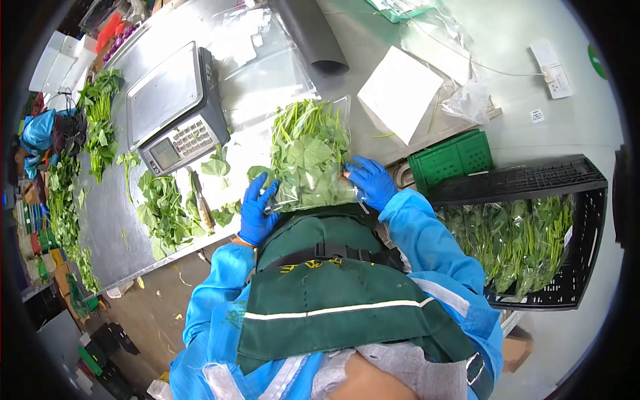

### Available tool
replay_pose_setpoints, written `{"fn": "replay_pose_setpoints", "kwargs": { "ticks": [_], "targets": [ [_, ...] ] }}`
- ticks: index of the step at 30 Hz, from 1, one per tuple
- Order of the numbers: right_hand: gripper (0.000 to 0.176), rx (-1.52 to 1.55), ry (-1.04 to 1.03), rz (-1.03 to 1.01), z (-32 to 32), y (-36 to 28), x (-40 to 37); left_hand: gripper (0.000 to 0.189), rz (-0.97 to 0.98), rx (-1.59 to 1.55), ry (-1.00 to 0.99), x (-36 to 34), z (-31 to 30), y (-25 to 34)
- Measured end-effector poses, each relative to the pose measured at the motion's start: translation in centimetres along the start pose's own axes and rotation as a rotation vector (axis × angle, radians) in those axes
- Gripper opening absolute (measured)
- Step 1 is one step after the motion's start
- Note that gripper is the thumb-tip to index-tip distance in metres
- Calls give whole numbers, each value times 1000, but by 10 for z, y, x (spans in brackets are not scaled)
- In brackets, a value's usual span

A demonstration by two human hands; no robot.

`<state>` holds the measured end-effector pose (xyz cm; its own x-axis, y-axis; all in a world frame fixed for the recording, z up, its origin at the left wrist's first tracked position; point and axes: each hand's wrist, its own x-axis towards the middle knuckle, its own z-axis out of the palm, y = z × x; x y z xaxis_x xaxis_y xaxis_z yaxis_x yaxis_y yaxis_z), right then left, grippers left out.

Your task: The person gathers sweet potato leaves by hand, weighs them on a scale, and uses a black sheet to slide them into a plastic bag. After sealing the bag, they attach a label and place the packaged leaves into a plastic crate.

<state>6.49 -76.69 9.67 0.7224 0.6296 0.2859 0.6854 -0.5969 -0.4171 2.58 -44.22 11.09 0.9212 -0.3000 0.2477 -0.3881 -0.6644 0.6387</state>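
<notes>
A clear plastic bag of leafy greens [310,150] lies at the table's near edge, in front of my green apron. Its stems point away from me and the broad leaves are toward me. My left hand [257,210], in a blue glove, holds the bag's lower left corner. At the lower right side, my right hand [372,181] grips the bag's edge, and a fingertip shows through its blue glove. Loose leaves [217,165] lie left of the bag, beside a knife [202,207] with a wooden handle.
A digital scale [167,107] stands on the metal table, with loose greens [167,213] before it and bunches [100,127] farther left. Flat plastic bags [257,73] lie beyond. To the right are a green basket [453,160] and a black crate [580,267] of bagged greens.
</notes>
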Motion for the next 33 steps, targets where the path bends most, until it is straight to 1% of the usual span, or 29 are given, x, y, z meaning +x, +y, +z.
{"fn": "replay_pose_setpoints", "kwargs": {
  "ticks": [1, 2, 3, 4, 5, 6, 7, 8, 9, 10, 11, 12, 13, 14, 15, 16, 18, 19, 20, 22, 23, 24, 26, 27, 30, 31, 33],
  "targets": [
    [36, 26, 61, -28, -11, -5, 13, 62, 49, -135, 53, 11, -9, 5],
    [36, 18, 71, -30, -26, -10, 26, 54, -41, -96, -24, 28, -30, 18],
    [33, 58, 163, 79, -43, -15, 38, 48, 28, -130, 44, 49, -50, 27],
    [29, 100, 253, 189, -62, -23, 50, 46, 49, -97, 120, 72, -70, 27],
    [19, 250, 419, 251, -85, -30, 69, 37, -183, -680, 242, 98, -91, 52],
    [19, 245, 427, 251, -107, -34, 85, 42, -149, -717, 310, 119, -112, 53],
    [17, 505, 452, 438, -127, -37, 99, 53, -292, -755, 300, 131, -130, 57],
    [17, 763, 475, 623, -139, -34, 106, 65, -135, -728, 312, 142, -133, 54],
    [17, 750, 493, 620, -143, -24, 106, 72, -161, -907, 219, 141, -119, 50],
    [19, 919, 505, 691, -142, -11, 104, 81, -183, -1079, 117, 134, -92, 34],
    [23, 1097, 517, 760, -137, -2, 100, 94, -265, -1438, -141, 109, -56, -5],
    [23, 1094, 540, 761, -128, 3, 96, 92, -386, -630, -287, 91, -23, -18],
    [24, 1282, 620, 837, -120, 7, 92, 77, -463, -1340, -211, 91, 15, 13],
    [25, 1468, 704, 912, -113, 12, 85, 55, -568, -1461, -261, 94, 18, 45],
    [28, 1481, 711, 916, -109, 16, 73, 46, -481, -1617, -311, 94, 17, 52],
    [28, 1465, 733, 928, -111, 16, 64, 46, -480, -1628, -336, 98, 19, 57],
    [30, 1613, 774, 955, -116, 15, 52, 47, -640, -1603, -360, 110, 22, 65],
    [32, 1302, 757, 855, -123, 2, 48, 46, -635, -1594, -359, 114, 21, 70],
    [32, 1302, 771, 856, -122, 2, 43, 46, -634, -1589, -373, 115, 21, 74],
    [34, 1696, 920, 901, -119, 8, 25, 46, -581, -1553, -334, 118, 25, 81],
    [46, 1632, 873, 888, -117, 10, 12, 46, -574, -1552, -356, 119, 25, 87],
    [46, 1624, 897, 886, -108, 16, -4, 45, -594, -1601, -351, 120, 25, 94],
    [58, 1528, 822, 752, -76, 32, -40, 43, -611, -1648, -365, 120, 30, 103],
    [65, 1061, 575, 714, -62, 34, -69, 43, -603, -1629, -377, 119, 33, 107],
    [65, 1122, 617, 724, -71, -52, -86, 41, -582, -1602, -445, 119, 45, 116],
    [65, 1114, 640, 729, -71, -65, -91, 41, -582, -1613, -464, 120, 49, 120],
    [64, 1289, 477, 746, -69, -83, -99, 41, -575, -1619, -505, 121, 56, 130]
  ]
}}
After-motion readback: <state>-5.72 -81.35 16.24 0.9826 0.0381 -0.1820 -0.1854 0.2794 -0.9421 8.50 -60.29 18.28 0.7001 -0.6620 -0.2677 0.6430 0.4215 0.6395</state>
